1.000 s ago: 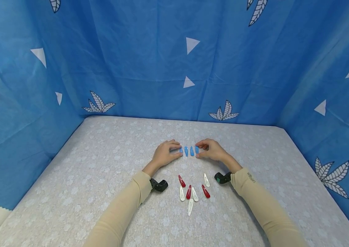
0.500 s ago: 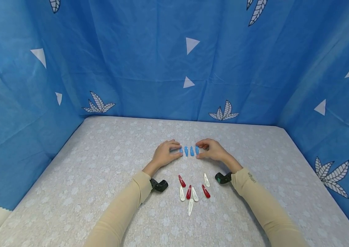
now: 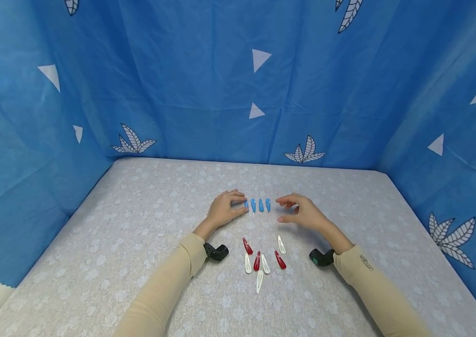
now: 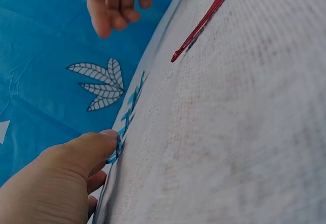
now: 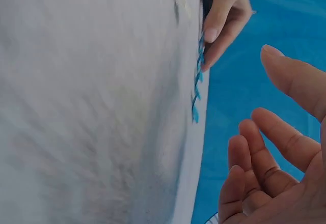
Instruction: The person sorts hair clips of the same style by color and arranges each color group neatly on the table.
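Several blue snap hair clips stand side by side in a short row on the table in the head view. My left hand [image 3: 222, 208] pinches the leftmost blue hair clip [image 3: 246, 204] between thumb and fingers, partly covering it. In the left wrist view the thumb [image 4: 97, 145] lies against that clip. At the other end of the row, the rightmost blue hair clip [image 3: 268, 205] lies free. Just right of it my right hand [image 3: 306, 213] hovers with thumb and fingers spread apart, holding nothing, as the right wrist view also shows.
Nearer the person lie loose red hair clips [image 3: 280, 260] and white hair clips [image 3: 259, 282], some almost touching. A patterned cloth covers the table [image 3: 170, 201]. Blue curtains [image 3: 204, 93] rise behind it and at both sides. Each wrist wears a black camera [image 3: 217, 252].
My right hand has let go of the rightmost blue hair clip and moved right and towards me, its fingers spreading. The left hand stays at its clip.
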A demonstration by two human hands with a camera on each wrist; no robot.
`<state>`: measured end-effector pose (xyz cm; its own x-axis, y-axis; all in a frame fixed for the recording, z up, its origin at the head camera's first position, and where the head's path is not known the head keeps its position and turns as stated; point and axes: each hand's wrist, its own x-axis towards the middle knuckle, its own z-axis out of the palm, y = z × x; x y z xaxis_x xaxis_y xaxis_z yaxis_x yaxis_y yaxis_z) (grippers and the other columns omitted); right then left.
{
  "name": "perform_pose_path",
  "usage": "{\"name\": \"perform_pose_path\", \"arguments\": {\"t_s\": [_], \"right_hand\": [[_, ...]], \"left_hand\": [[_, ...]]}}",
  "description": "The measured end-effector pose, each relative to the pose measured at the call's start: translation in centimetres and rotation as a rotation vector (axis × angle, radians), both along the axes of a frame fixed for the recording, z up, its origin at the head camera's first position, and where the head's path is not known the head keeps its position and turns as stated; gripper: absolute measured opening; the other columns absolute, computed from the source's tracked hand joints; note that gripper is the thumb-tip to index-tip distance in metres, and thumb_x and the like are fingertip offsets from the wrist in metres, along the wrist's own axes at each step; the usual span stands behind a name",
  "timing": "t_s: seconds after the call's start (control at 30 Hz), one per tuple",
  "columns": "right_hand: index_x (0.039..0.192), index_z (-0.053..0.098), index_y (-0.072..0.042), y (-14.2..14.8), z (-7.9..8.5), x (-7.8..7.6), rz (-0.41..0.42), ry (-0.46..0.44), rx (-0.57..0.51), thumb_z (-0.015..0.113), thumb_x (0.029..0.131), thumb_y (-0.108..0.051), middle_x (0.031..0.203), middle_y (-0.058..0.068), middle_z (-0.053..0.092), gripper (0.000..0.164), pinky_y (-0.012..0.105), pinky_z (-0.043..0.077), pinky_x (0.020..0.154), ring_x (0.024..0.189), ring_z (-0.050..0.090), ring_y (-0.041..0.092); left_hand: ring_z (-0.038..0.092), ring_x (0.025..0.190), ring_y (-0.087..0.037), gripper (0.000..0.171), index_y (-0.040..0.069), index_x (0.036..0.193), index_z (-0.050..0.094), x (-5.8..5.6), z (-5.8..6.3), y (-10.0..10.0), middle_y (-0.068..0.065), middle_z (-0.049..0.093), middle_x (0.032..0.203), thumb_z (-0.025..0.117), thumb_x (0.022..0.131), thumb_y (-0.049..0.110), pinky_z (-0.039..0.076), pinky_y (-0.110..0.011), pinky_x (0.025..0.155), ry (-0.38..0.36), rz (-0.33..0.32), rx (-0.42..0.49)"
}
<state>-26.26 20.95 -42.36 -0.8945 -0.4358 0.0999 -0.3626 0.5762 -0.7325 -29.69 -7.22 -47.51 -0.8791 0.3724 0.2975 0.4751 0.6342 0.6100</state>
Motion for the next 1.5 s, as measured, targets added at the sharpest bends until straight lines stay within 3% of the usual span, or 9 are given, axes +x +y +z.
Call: {"name": "perform_pose_path", "arguments": {"t_s": [0.23, 0.43, 0.83, 1.0, 1.17, 1.33, 1.5], "right_hand": [[0.126, 0.064, -0.003, 0.8, 0.4, 3.7, 0.019, 0.042, -0.025, 0.082, 0.079, -0.020, 0.114, 0.016, 0.064, 0.054, 0.045, 0.049, 0.081, 0.099, 0.058, 0.031], [0.125, 0.064, -0.006, 1.2, 0.4, 6.2, 0.039, 0.061, -0.017, 0.084, 0.077, -0.021, 0.114, 0.012, 0.066, 0.054, 0.042, 0.049, 0.080, 0.098, 0.058, 0.028], [0.123, 0.066, -0.010, 1.2, -0.2, 8.2, 0.094, 0.075, -0.011, 0.085, 0.075, -0.018, 0.112, 0.003, 0.066, 0.052, 0.034, 0.049, 0.080, 0.096, 0.059, 0.022], [0.123, 0.066, -0.010, 1.0, -0.3, 8.6, 0.123, 0.086, -0.019, 0.085, 0.075, -0.019, 0.111, 0.004, 0.066, 0.052, 0.032, 0.048, 0.078, 0.094, 0.059, 0.021], [0.122, 0.067, -0.010, 0.9, -0.6, 9.0, 0.137, 0.078, -0.030, 0.085, 0.075, -0.019, 0.107, 0.004, 0.066, 0.052, 0.030, 0.047, 0.074, 0.090, 0.057, 0.018], [0.121, 0.066, -0.006, 0.9, -1.0, 9.3, 0.174, 0.097, -0.049, 0.086, 0.073, -0.017, 0.097, 0.004, 0.063, 0.053, 0.027, 0.045, 0.069, 0.084, 0.054, 0.016], [0.123, 0.065, -0.008, 0.8, -1.4, 9.4, 0.182, 0.068, -0.028, 0.085, 0.074, -0.022, 0.095, 0.000, 0.063, 0.055, 0.025, 0.046, 0.068, 0.081, 0.054, 0.013]], "left_hand": [[0.049, 0.135, -0.025, 0.039, 0.010, 0.117, 0.072, 0.0, -0.1, 0.2, -0.005, 0.066, 0.128, 0.075, 0.085, 0.032, 0.028, -0.043, 0.119, 0.013, -0.008, -0.003], [0.049, 0.135, -0.025, 0.038, 0.010, 0.117, 0.072, 0.0, 0.0, 0.3, -0.005, 0.066, 0.128, 0.074, 0.086, 0.031, 0.027, -0.042, 0.119, 0.013, -0.012, 0.007], [0.049, 0.135, -0.027, 0.040, 0.009, 0.119, 0.071, 0.0, 0.1, 0.4, -0.007, 0.065, 0.129, 0.074, 0.086, 0.030, 0.029, -0.045, 0.118, 0.019, -0.010, 0.020], [0.050, 0.133, -0.031, 0.043, 0.006, 0.124, 0.067, 0.6, 0.6, 0.2, -0.010, 0.063, 0.132, 0.074, 0.086, 0.026, 0.037, -0.048, 0.112, 0.018, 0.031, 0.112], [0.053, 0.128, -0.033, 0.048, 0.001, 0.129, 0.063, 2.1, 1.7, -0.2, -0.014, 0.060, 0.134, 0.072, 0.088, 0.024, 0.043, -0.049, 0.107, -0.005, 0.058, 0.200], [0.056, 0.123, -0.033, 0.051, 0.002, 0.130, 0.061, 4.8, 2.8, -0.8, -0.014, 0.060, 0.133, 0.073, 0.087, 0.024, 0.047, -0.049, 0.101, -0.082, 0.049, 0.235], [0.062, 0.111, -0.030, 0.052, 0.003, 0.128, 0.063, 7.5, 3.1, -0.8, -0.012, 0.063, 0.127, 0.078, 0.082, 0.024, 0.051, -0.045, 0.094, -0.137, 0.039, 0.224]]}}
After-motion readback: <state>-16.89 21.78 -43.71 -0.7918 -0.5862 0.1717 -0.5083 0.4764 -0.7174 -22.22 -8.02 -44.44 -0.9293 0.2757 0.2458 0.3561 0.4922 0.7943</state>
